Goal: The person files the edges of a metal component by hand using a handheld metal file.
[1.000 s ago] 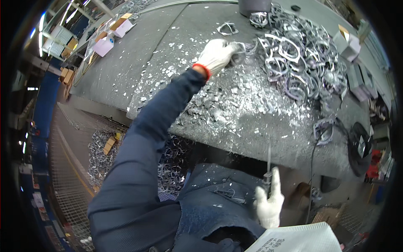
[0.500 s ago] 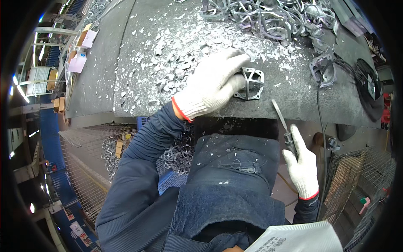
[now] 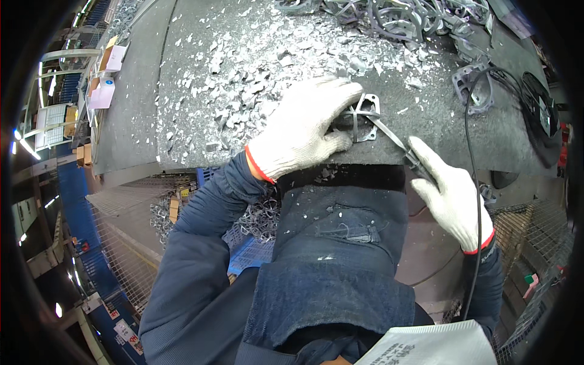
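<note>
My left hand [image 3: 304, 126], in a white knit glove with a red cuff, is closed around the left side of a grey cast metal bracket [image 3: 368, 117] at the table's near edge. Several openings and a corner hole show on the bracket's free side. In my right hand [image 3: 453, 193], gloved the same way, is a flat file [image 3: 390, 132] with a dark handle. Its blade slants up and left, and its tip lies at the bracket's ribs. Whether the tip touches metal or sits in an opening, I cannot tell.
Silvery flakes [image 3: 243, 91] litter the dark table [image 3: 426, 143]. More metal brackets [image 3: 401, 18] are heaped at the back, with a single bracket [image 3: 473, 88] at right. A black cable [image 3: 467, 131] hangs past my right arm. Below stand a blue crate [image 3: 250, 250] and wire cages [image 3: 118, 228].
My right hand has moved up with the file, bringing its tip from beside the bracket to its ribs. The left hand keeps its hold on the bracket, which looks slightly turned.
</note>
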